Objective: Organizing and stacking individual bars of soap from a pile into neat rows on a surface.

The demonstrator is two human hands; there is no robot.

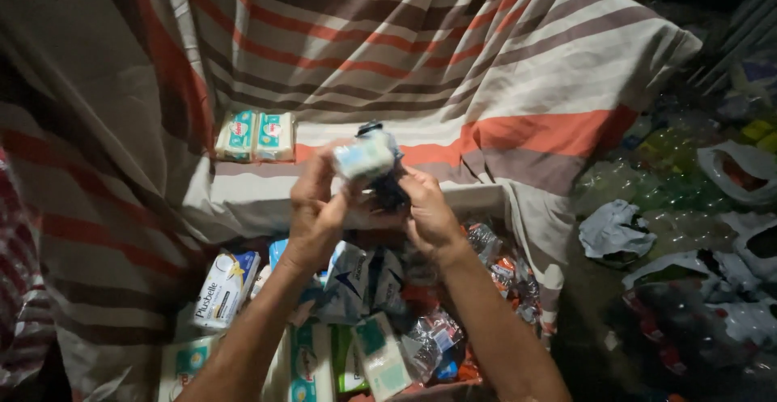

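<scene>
My left hand [317,208] grips a small white and pale blue packet [366,157] from its left side. My right hand [429,212] holds the dark wrapped end [388,190] under the same packet. Both hands are raised together over an open box [486,199] full of packaged goods. Just below my wrists lie white and blue pouches [356,276]. A striped cloth [405,54] in red, brown and white hangs behind and under the box.
Two green and white soap packs [256,136] sit side by side on the cloth at the back left. A white wipes pack [225,289] leans in the box's left side. Crumpled plastic bags and bottles [688,232] cover the dark ground at the right.
</scene>
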